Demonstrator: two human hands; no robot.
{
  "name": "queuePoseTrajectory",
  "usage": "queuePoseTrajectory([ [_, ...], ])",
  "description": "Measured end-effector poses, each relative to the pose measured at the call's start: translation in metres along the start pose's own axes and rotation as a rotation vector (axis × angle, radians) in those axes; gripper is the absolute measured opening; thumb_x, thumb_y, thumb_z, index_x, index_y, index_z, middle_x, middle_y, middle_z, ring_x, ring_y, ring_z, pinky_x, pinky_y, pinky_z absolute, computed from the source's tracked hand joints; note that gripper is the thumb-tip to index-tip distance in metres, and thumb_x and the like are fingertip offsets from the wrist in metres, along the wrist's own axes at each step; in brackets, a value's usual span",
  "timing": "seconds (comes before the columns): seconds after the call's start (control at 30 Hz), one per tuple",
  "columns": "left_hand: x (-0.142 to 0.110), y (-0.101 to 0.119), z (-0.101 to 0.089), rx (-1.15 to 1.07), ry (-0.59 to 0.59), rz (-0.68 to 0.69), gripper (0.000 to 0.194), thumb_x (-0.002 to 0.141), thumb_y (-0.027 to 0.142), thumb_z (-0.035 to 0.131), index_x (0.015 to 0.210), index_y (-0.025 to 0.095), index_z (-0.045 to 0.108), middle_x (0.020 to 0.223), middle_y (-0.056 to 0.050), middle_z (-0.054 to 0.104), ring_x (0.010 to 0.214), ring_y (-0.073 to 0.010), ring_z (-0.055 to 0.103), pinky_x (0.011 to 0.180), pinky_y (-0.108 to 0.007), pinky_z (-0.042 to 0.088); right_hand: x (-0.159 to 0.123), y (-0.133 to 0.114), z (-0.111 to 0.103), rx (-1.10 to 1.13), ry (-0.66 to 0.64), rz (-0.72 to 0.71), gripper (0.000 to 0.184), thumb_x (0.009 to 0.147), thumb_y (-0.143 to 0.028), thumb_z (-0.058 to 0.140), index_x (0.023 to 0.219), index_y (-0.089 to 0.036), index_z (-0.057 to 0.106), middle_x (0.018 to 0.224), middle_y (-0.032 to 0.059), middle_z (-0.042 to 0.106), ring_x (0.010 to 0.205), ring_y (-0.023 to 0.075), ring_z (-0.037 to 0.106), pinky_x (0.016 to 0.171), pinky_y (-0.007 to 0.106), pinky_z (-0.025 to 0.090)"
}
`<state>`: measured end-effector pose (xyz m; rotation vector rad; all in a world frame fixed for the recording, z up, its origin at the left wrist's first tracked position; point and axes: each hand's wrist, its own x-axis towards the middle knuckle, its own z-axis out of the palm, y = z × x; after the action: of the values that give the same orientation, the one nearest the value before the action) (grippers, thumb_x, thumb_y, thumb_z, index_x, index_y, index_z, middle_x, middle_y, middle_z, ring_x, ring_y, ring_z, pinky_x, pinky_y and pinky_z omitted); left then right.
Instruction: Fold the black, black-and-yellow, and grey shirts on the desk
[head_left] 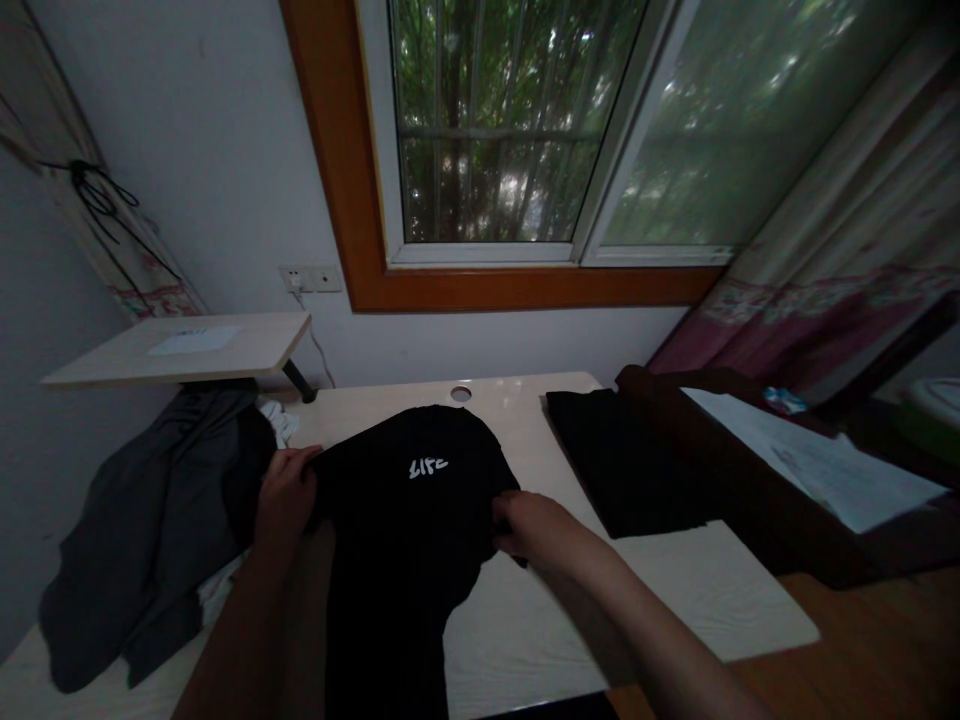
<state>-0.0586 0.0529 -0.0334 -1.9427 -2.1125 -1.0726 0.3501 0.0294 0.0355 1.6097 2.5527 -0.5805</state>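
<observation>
A black T-shirt (397, 530) with white lettering on its chest lies spread over the pale desk (517, 640), its lower part running toward me. On its left side, my left hand (289, 490) pinches the sleeve. My right hand (529, 525) has its fingers closed on the cloth at the other sleeve. The fabric looks rumpled near the right hand, and the fingertips there are partly hidden. To the right, a folded black garment (630, 460) rests flat on the desk. A heap of grey and dark clothes (157, 520) sits to the left, close to my left forearm.
A small raised shelf (247, 340) stands over the clothes heap at the back left. The desk has a round cable hole (461, 394) near the wall. Dark brown furniture with a white sheet (810, 450) on it adjoins the right side. A window (510, 130) is ahead.
</observation>
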Motion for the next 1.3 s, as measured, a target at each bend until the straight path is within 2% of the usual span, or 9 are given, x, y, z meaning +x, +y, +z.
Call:
queuePoseTrajectory([
  [0.17, -0.002, 0.000, 0.000, 0.050, -0.055, -0.011, 0.041, 0.085, 0.012, 0.043, 0.113, 0.023, 0.070, 0.108, -0.008, 0.062, 0.102, -0.0249, 0.064, 0.100, -0.042, 0.050, 0.009, 0.034, -0.008, 0.242, -0.138, -0.097, 0.013, 0.078, -0.020, 0.077, 0.090, -0.024, 0.075, 0.087, -0.0002, 0.076, 0.081, 0.0168, 0.069, 0.069, 0.023, 0.043],
  [0.5, 0.000, 0.006, -0.009, -0.025, 0.108, -0.033, 0.037, 0.087, 0.015, 0.046, 0.115, 0.024, 0.069, 0.111, -0.007, 0.063, 0.107, -0.0252, 0.063, 0.103, -0.042, 0.049, 0.032, 0.111, -0.065, -0.196, 0.575, 0.372, 0.018, 0.098, -0.025, 0.055, 0.104, -0.021, 0.072, 0.111, 0.0088, 0.068, 0.089, 0.0199, 0.066, 0.073, 0.027, 0.042],
  [0.7, 0.001, 0.015, -0.012, 0.059, 0.176, 0.008, 0.035, 0.092, 0.018, 0.045, 0.118, 0.022, 0.067, 0.112, -0.010, 0.063, 0.111, -0.0279, 0.059, 0.104, -0.047, 0.045, 0.049, 0.105, -0.056, -0.238, 0.715, 0.465, 0.031, 0.103, -0.021, 0.043, 0.119, -0.020, 0.069, 0.121, 0.0119, 0.063, 0.086, 0.0207, 0.065, 0.074, 0.030, 0.045],
  [0.8, 0.002, 0.021, -0.010, 0.084, 0.159, 0.053, 0.032, 0.091, 0.017, 0.047, 0.115, 0.022, 0.068, 0.113, -0.011, 0.063, 0.112, -0.0289, 0.057, 0.105, -0.049, 0.043, 0.056, 0.090, -0.044, -0.212, 0.673, 0.351, 0.031, 0.099, -0.017, 0.046, 0.119, -0.018, 0.070, 0.122, 0.0142, 0.063, 0.101, 0.0239, 0.063, 0.087, 0.031, 0.046],
  [0.87, 0.000, 0.026, -0.007, 0.061, 0.107, 0.115, 0.030, 0.091, 0.017, 0.049, 0.112, 0.023, 0.070, 0.110, -0.010, 0.064, 0.110, -0.0287, 0.058, 0.104, -0.049, 0.044, 0.058, 0.077, -0.035, -0.126, 0.549, 0.166, 0.027, 0.096, -0.015, 0.051, 0.113, -0.018, 0.072, 0.115, 0.0123, 0.065, 0.103, 0.0230, 0.063, 0.090, 0.029, 0.046],
  [0.97, -0.006, 0.035, -0.002, -0.042, -0.093, 0.293, 0.030, 0.090, 0.016, 0.050, 0.109, 0.025, 0.071, 0.105, -0.008, 0.067, 0.105, -0.0261, 0.060, 0.101, -0.046, 0.047, 0.057, 0.057, -0.022, 0.090, 0.249, -0.192, 0.022, 0.090, -0.009, 0.057, 0.098, -0.020, 0.074, 0.098, 0.0043, 0.068, 0.090, 0.0167, 0.064, 0.083, 0.024, 0.047],
  [1.07, -0.018, 0.050, 0.002, -0.162, -0.346, 0.445, 0.036, 0.084, 0.010, 0.050, 0.108, 0.026, 0.072, 0.106, -0.006, 0.069, 0.103, -0.0226, 0.064, 0.096, -0.040, 0.052, 0.053, 0.045, -0.009, 0.240, 0.054, -0.381, 0.024, 0.079, -0.001, 0.063, 0.090, -0.020, 0.073, 0.091, 0.0002, 0.066, 0.081, 0.0134, 0.063, 0.077, 0.022, 0.048],
  [1.2, -0.027, 0.076, -0.001, -0.225, -0.595, 0.471, 0.053, 0.075, 0.004, 0.048, 0.117, 0.027, 0.070, 0.110, -0.004, 0.070, 0.101, -0.0198, 0.067, 0.093, -0.036, 0.055, 0.045, 0.044, 0.003, 0.306, 0.082, -0.432, 0.025, 0.073, 0.000, 0.069, 0.087, -0.020, 0.073, 0.106, 0.0026, 0.065, 0.101, 0.0163, 0.062, 0.091, 0.025, 0.048],
  [1.3, -0.027, 0.087, -0.006, -0.260, -0.668, 0.473, 0.059, 0.074, 0.004, 0.048, 0.124, 0.028, 0.067, 0.119, -0.005, 0.069, 0.110, -0.0212, 0.066, 0.100, -0.040, 0.053, 0.041, 0.048, 0.007, 0.280, 0.120, -0.422, 0.027, 0.072, -0.009, 0.079, 0.096, -0.020, 0.074, 0.121, 0.0056, 0.062, 0.114, 0.0206, 0.057, 0.100, 0.031, 0.046],
])
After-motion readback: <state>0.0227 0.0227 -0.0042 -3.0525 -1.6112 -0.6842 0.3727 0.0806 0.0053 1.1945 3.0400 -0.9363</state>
